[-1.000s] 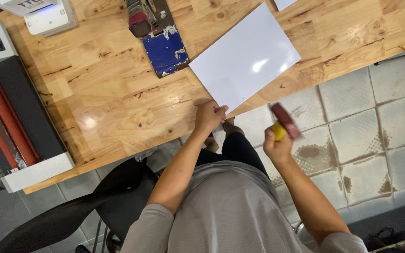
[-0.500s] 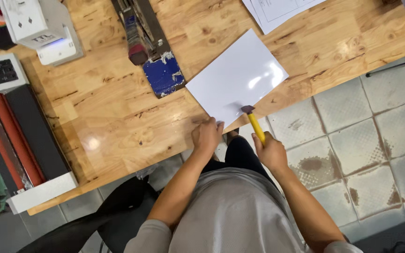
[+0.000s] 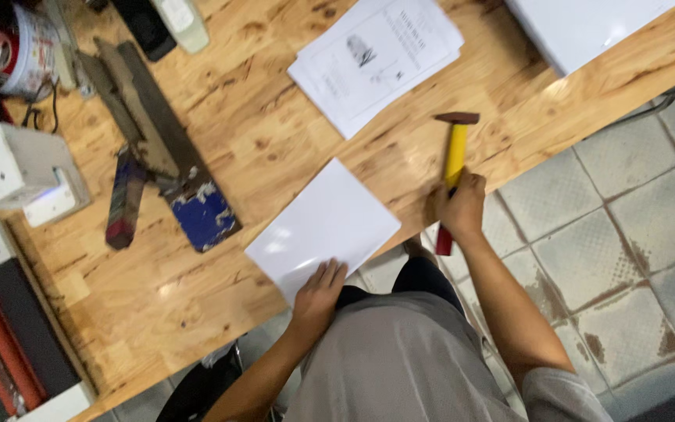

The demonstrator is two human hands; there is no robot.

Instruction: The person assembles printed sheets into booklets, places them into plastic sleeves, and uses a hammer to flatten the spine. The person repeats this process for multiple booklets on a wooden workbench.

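A: Left hand?
B: Spread flat on the white sheet, at the table's six-o'clock edge.
A: Right hand?
B: Fist wrapped around the yellow hammer, head toward twelve; bare wood around it.

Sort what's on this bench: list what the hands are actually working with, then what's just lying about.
In hand:
- white sheet, pressed flat by the left hand
- yellow-handled hammer, gripped by the right hand above the wooden bench

Lying about:
- stack of printed papers
- blue-ended tool
- white socket box
- paint can
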